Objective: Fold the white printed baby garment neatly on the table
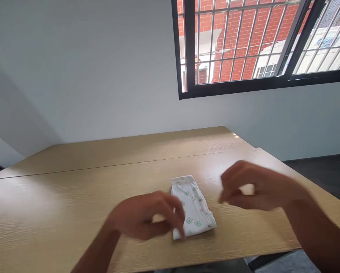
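Observation:
A white cloth [194, 208] printed with small green and pink figures lies folded into a narrow bundle near the front of the wooden table. My left hand [151, 215] is over its left edge, fingers curled and blurred; whether the fingertips touch the cloth is unclear. To the right of the cloth, apart from it, my right hand [248, 185] is raised above the table with thumb and fingers bent towards each other. Motion blur smears its fingertips, and nothing shows between them.
The light wooden table [73, 197] has a seam running across it. Behind it stands a pale wall [101, 76] with a black-framed, barred window [235, 86] at the upper right. The table's front edge is near the bottom.

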Available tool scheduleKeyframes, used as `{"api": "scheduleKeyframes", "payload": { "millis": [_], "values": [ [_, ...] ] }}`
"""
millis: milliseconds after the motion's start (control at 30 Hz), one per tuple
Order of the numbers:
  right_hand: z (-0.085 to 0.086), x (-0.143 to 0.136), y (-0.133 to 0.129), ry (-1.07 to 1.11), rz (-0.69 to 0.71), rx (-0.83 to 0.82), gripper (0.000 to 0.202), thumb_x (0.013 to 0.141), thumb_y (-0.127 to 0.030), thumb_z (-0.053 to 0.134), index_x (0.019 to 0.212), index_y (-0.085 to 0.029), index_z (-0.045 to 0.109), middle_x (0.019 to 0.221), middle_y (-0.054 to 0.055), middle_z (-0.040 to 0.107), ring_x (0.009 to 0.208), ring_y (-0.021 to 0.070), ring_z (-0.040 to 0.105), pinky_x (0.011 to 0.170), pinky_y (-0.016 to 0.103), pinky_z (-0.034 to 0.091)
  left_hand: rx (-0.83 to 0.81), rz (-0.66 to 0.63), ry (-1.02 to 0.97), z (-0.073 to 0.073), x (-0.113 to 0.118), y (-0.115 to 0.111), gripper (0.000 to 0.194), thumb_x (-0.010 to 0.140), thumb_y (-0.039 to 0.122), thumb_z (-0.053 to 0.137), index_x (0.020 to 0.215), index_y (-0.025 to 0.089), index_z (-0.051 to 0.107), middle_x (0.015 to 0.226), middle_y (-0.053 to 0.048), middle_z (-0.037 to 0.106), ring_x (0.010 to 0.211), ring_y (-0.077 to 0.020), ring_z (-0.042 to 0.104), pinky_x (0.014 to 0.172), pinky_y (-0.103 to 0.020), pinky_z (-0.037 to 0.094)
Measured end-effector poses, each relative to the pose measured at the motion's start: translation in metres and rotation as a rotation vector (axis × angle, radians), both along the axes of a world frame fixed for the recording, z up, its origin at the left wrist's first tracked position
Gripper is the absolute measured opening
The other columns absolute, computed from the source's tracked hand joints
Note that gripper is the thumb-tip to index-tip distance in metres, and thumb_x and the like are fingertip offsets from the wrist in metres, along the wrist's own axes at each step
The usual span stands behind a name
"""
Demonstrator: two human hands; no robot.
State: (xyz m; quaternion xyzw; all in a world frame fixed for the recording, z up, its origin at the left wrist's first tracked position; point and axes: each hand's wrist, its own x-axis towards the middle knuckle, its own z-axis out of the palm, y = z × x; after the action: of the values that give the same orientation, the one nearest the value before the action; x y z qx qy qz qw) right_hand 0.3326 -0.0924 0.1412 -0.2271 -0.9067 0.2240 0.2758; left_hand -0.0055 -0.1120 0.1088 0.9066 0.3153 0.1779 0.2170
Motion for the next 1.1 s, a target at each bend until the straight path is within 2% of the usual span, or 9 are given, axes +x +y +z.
{"api": "scheduleKeyframes", "payload": {
  "millis": [33, 167, 267, 367, 467, 567, 733, 933, 1100],
  "values": [
    [-0.007, -0.014, 0.013, -0.102, 0.038, -0.032, 0.017, 0.092, -0.024, 0.058, 0.096, -0.022, 0.074, 0.070, -0.002, 0.065, 0.056, 0.0073, 0.055, 0.055, 0.019, 0.042, -0.056, -0.096, 0.044, -0.005, 0.016, 0.021, 0.022, 0.090, 0.032, 0.053, 0.092, 0.031, 0.075, 0.093, -0.002, 0.070, 0.085, -0.0191, 0.065, 0.077, -0.030, 0.052],
    [-0.071, -0.051, 0.048, -0.251, -0.077, 0.048, 0.017, 0.088, -0.018, 0.059, 0.096, -0.023, 0.074, 0.083, 0.002, 0.069, 0.071, 0.0135, 0.061, 0.066, 0.024, 0.045, -0.041, -0.051, 0.034, -0.053, 0.056, 0.080, 0.025, 0.087, 0.022, 0.054, 0.107, 0.025, 0.069, 0.108, -0.006, 0.067, 0.095, -0.0208, 0.064, 0.083, -0.032, 0.051],
    [-0.118, -0.056, 0.063, -0.331, -0.137, 0.085, 0.012, 0.084, -0.025, 0.067, 0.093, -0.024, 0.074, 0.085, 0.003, 0.067, 0.077, 0.0178, 0.061, 0.073, 0.028, 0.044, -0.007, -0.015, 0.021, -0.092, 0.056, 0.092, 0.035, 0.082, 0.028, 0.067, 0.116, 0.025, 0.065, 0.115, -0.007, 0.064, 0.103, -0.0241, 0.061, 0.089, -0.036, 0.050],
    [-0.142, -0.049, 0.070, -0.324, -0.141, 0.043, 0.021, 0.081, -0.032, 0.072, 0.101, -0.025, 0.074, 0.090, 0.004, 0.064, 0.082, 0.0193, 0.060, 0.075, 0.029, 0.043, 0.031, 0.010, -0.012, -0.110, 0.049, 0.088, 0.039, 0.078, 0.035, 0.073, 0.115, 0.024, 0.067, 0.115, -0.008, 0.063, 0.106, -0.0246, 0.058, 0.094, -0.037, 0.047],
    [-0.150, -0.039, 0.073, -0.267, -0.188, -0.031, 0.041, 0.079, -0.048, 0.072, 0.115, -0.029, 0.069, 0.094, 0.005, 0.061, 0.085, 0.0203, 0.058, 0.077, 0.031, 0.043, 0.049, 0.044, -0.014, -0.112, 0.044, 0.081, 0.049, 0.074, 0.047, 0.075, 0.116, 0.023, 0.067, 0.116, -0.009, 0.061, 0.107, -0.0255, 0.056, 0.095, -0.038, 0.046],
    [-0.152, -0.033, 0.072, -0.243, -0.250, -0.057, 0.060, 0.067, -0.062, 0.075, 0.117, -0.029, 0.068, 0.098, 0.005, 0.058, 0.091, 0.0235, 0.056, 0.085, 0.035, 0.041, 0.053, 0.141, -0.019, -0.113, 0.037, 0.077, 0.068, 0.063, 0.061, 0.078, 0.118, 0.023, 0.067, 0.122, -0.011, 0.056, 0.113, -0.0298, 0.050, 0.099, -0.042, 0.044],
    [-0.151, -0.025, 0.067, -0.264, -0.256, -0.065, 0.083, 0.055, -0.073, 0.076, 0.125, -0.030, 0.063, 0.105, 0.007, 0.055, 0.098, 0.0268, 0.052, 0.093, 0.041, 0.036, 0.064, 0.257, -0.024, -0.117, 0.022, 0.072, 0.079, 0.050, 0.069, 0.079, 0.118, 0.029, 0.068, 0.126, -0.010, 0.049, 0.117, -0.0328, 0.044, 0.102, -0.048, 0.040],
    [-0.150, -0.015, 0.064, -0.310, -0.246, -0.058, 0.091, 0.057, -0.077, 0.071, 0.134, -0.033, 0.053, 0.114, 0.008, 0.052, 0.105, 0.0282, 0.048, 0.097, 0.043, 0.031, 0.025, 0.305, 0.025, -0.121, 0.012, 0.069, 0.086, 0.048, 0.071, 0.078, 0.124, 0.034, 0.063, 0.127, -0.008, 0.044, 0.116, -0.0329, 0.043, 0.102, -0.050, 0.038],
    [-0.149, -0.013, 0.065, -0.330, -0.250, -0.069, 0.086, 0.059, -0.076, 0.071, 0.132, -0.034, 0.055, 0.107, 0.007, 0.053, 0.103, 0.0269, 0.049, 0.095, 0.042, 0.030, 0.028, 0.344, 0.044, -0.125, 0.006, 0.065, 0.084, 0.049, 0.072, 0.077, 0.124, 0.036, 0.062, 0.130, -0.007, 0.040, 0.111, -0.0308, 0.045, 0.100, -0.048, 0.040]
  ]
}}
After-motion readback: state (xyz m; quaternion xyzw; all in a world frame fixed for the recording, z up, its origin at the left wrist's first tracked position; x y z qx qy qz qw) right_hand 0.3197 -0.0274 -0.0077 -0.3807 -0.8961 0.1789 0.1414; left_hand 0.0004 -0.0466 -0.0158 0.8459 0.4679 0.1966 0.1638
